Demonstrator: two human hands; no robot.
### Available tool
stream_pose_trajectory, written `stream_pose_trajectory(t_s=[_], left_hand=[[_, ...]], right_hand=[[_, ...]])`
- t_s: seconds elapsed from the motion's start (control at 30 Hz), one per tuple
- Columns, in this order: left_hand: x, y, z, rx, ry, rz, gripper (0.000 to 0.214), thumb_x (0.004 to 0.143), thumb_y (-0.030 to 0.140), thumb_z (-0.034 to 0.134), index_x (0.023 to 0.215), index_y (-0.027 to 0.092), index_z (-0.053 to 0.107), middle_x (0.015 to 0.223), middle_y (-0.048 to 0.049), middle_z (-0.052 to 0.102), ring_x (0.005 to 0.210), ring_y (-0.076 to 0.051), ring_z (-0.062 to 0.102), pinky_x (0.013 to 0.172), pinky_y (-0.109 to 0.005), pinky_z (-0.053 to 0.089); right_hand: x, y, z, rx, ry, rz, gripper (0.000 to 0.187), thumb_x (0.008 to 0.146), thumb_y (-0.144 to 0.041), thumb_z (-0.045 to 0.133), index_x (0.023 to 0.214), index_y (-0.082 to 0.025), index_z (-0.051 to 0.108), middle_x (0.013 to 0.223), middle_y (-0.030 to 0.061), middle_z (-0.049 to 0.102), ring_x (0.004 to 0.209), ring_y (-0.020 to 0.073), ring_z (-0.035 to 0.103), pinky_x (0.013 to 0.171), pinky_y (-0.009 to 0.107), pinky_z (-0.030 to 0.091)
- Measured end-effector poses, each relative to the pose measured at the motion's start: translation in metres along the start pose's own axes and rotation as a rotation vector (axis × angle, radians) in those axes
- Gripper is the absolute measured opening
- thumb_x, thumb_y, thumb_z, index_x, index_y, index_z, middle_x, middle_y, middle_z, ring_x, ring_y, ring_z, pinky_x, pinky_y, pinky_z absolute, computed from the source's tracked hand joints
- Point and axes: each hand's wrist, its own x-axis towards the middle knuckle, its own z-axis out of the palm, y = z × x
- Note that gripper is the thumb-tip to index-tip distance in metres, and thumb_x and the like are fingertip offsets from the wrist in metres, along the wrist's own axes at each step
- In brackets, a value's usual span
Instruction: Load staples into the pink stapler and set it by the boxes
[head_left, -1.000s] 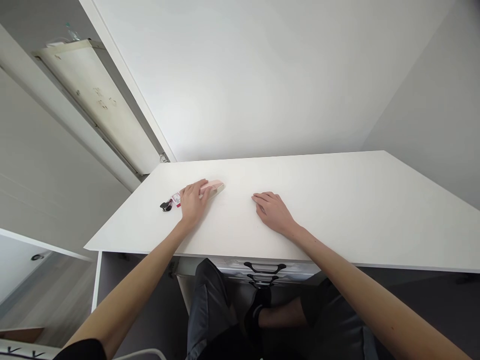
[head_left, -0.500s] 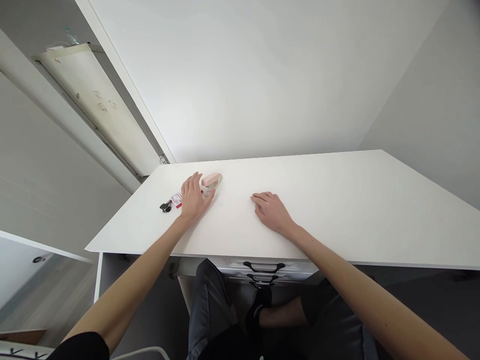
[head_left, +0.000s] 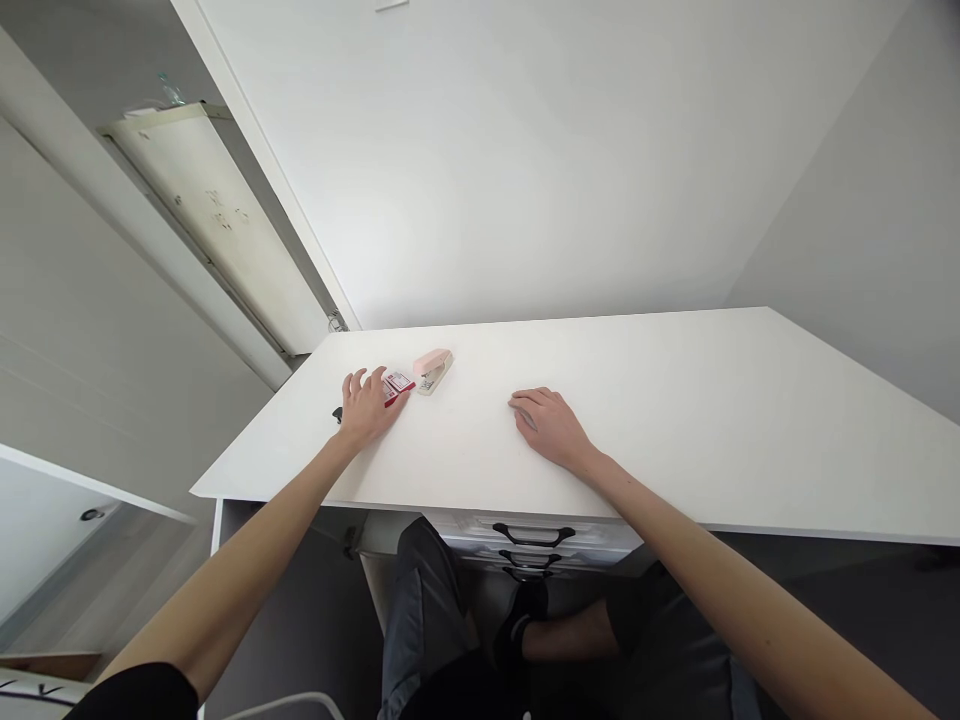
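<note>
The small red-and-white box (head_left: 399, 384) lies flat near the far left corner of the white surface (head_left: 712, 420), its near end under the fingertips of the left hand (head_left: 365, 404). That hand is spread open and rests on the box without closing around it. The box looks light and stiff, probably thin card that could slide easily on the smooth top, so a pinch across its long sides would likely suit it best. Just beyond it, apart from it, sits a pink stapler (head_left: 434, 367). A small black object (head_left: 337, 414) peeks out beside the wrist, too hidden to identify. The right hand (head_left: 551, 425) lies flat and empty, well apart.
</note>
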Motion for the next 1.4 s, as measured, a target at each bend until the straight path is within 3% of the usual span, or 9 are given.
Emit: stream_pose_trajectory(t_s=[0.2, 0.5, 0.67, 0.8, 0.97, 1.07, 1.17, 1.27, 1.4], left_hand=[[-0.002, 0.004, -0.004, -0.069, 0.061, 0.008, 0.069, 0.094, 0.064, 0.052, 0.143, 0.017, 0.048, 0.125, -0.0179, 0.074, 0.141, -0.042, 0.041, 0.118, -0.06, 0.026], [-0.036, 0.017, -0.036, -0.165, 0.203, 0.035, 0.063, 0.087, 0.061, 0.069, 0.134, 0.022, 0.054, 0.133, -0.0154, 0.067, 0.128, -0.039, 0.052, 0.11, -0.053, 0.04], [-0.07, 0.05, -0.034, -0.297, 0.087, 0.191, 0.058, 0.087, 0.064, 0.07, 0.125, 0.023, 0.057, 0.132, -0.0129, 0.067, 0.124, -0.035, 0.059, 0.107, -0.05, 0.044], [-0.087, 0.083, -0.024, -0.333, 0.015, 0.167, 0.058, 0.087, 0.066, 0.07, 0.124, 0.023, 0.06, 0.122, -0.0125, 0.07, 0.119, -0.035, 0.062, 0.106, -0.051, 0.044], [-0.083, 0.103, -0.019, -0.38, -0.103, 0.172, 0.071, 0.083, 0.066, 0.073, 0.138, 0.024, 0.06, 0.11, -0.0102, 0.072, 0.111, -0.034, 0.064, 0.102, -0.051, 0.045], [-0.076, 0.108, -0.018, -0.443, -0.164, 0.195, 0.056, 0.087, 0.063, 0.071, 0.128, 0.024, 0.068, 0.103, -0.0081, 0.073, 0.105, -0.032, 0.065, 0.099, -0.048, 0.046], [-0.073, 0.119, -0.016, -0.489, -0.169, 0.191, 0.047, 0.089, 0.063, 0.069, 0.114, 0.023, 0.074, 0.09, -0.0056, 0.07, 0.092, -0.027, 0.065, 0.091, -0.044, 0.047], [-0.072, 0.134, -0.014, -0.533, -0.179, 0.22, 0.049, 0.086, 0.064, 0.072, 0.114, 0.024, 0.075, 0.086, -0.004, 0.066, 0.087, -0.025, 0.064, 0.087, -0.042, 0.048], [-0.07, 0.151, -0.011, -0.599, -0.191, 0.254, 0.047, 0.085, 0.063, 0.074, 0.113, 0.025, 0.076, 0.087, -0.0039, 0.064, 0.088, -0.024, 0.063, 0.087, -0.041, 0.048]], right_hand=[[-0.003, -0.005, -0.004, 0.041, 0.016, -0.037, 0.023, 0.104, -0.019, 0.05, 0.105, -0.022, 0.072, 0.115, 0.0081, 0.075, 0.105, 0.026, 0.065, 0.094, 0.044, 0.052], [-0.017, -0.015, -0.011, 0.083, -0.006, -0.003, 0.019, 0.103, -0.018, 0.05, 0.104, -0.023, 0.068, 0.109, 0.0067, 0.072, 0.103, 0.0243, 0.064, 0.088, 0.04, 0.055], [-0.024, -0.017, -0.011, 0.143, -0.011, 0.026, 0.017, 0.102, -0.021, 0.052, 0.109, -0.024, 0.067, 0.11, 0.0067, 0.073, 0.106, 0.0238, 0.066, 0.089, 0.041, 0.056], [-0.03, -0.018, -0.014, 0.363, 0.028, 0.179, 0.013, 0.097, -0.031, 0.059, 0.102, -0.023, 0.069, 0.105, 0.0061, 0.075, 0.098, 0.0229, 0.069, 0.088, 0.041, 0.058], [-0.038, -0.018, -0.022, 0.614, 0.099, 0.352, 0.023, 0.092, -0.044, 0.067, 0.1, -0.023, 0.072, 0.106, 0.0068, 0.078, 0.096, 0.0225, 0.073, 0.091, 0.042, 0.059], [-0.043, -0.018, -0.026, 0.74, 0.086, 0.438, 0.028, 0.091, -0.048, 0.07, 0.102, -0.022, 0.072, 0.109, 0.0078, 0.078, 0.097, 0.0237, 0.076, 0.092, 0.043, 0.062], [-0.046, -0.021, -0.03, 0.883, 0.064, 0.521, 0.034, 0.09, -0.051, 0.073, 0.105, -0.021, 0.07, 0.113, 0.0108, 0.076, 0.095, 0.0265, 0.078, 0.076, 0.041, 0.067], [-0.046, -0.024, -0.033, 0.962, 0.088, 0.537, 0.037, 0.088, -0.051, 0.075, 0.105, -0.019, 0.07, 0.121, 0.0135, 0.073, 0.103, 0.0294, 0.078, 0.066, 0.036, 0.068], [-0.046, -0.026, -0.035, 0.974, 0.088, 0.548, 0.035, 0.089, -0.05, 0.075, 0.106, -0.019, 0.07, 0.121, 0.0128, 0.073, 0.101, 0.0279, 0.078, 0.066, 0.034, 0.069]])
